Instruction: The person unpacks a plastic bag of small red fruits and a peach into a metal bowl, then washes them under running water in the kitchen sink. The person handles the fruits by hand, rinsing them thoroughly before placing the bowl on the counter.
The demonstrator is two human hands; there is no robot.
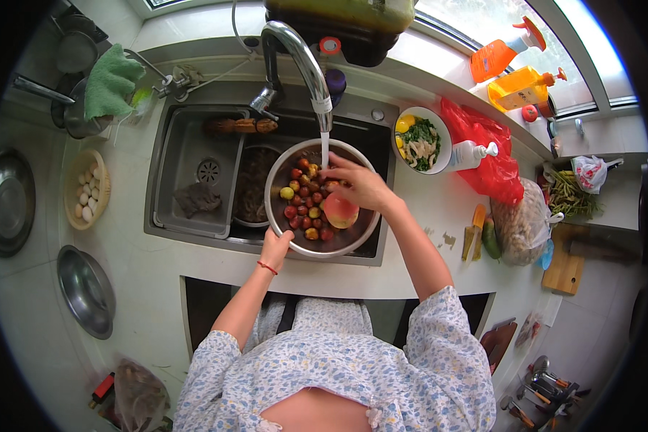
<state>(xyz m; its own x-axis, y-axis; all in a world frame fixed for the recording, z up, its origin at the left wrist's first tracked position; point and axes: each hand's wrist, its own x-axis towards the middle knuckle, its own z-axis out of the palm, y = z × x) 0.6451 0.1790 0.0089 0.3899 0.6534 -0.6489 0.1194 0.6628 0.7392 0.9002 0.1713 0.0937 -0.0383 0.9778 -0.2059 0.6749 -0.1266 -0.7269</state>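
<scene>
A stainless steel bowl point(324, 254) of small red and yellow-green fruits point(304, 203) is held over the sink point(386, 237). One large pink peach point(341, 211) lies among them on the bowl's right side. My left hand point(277, 248) grips the rim at the lower left, thumb on top. Inside the bowl, my right hand point(359, 182) reaches over the fruits with fingers apart, beside the stream of water point(325, 147) from the chrome faucet point(302, 51). Its palm side is hidden, and nothing shows gripped in it.
Left of the bowl, a grey basin point(175, 162) holds a dark cloth point(197, 198); a pot point(254, 221) stands beside it. Rightward are a bowl of greens and egg yolks point(421, 141), a pump bottle point(471, 155) and a peeler or knife with orange handle point(478, 216). Eggs fill a basket point(103, 189) at left.
</scene>
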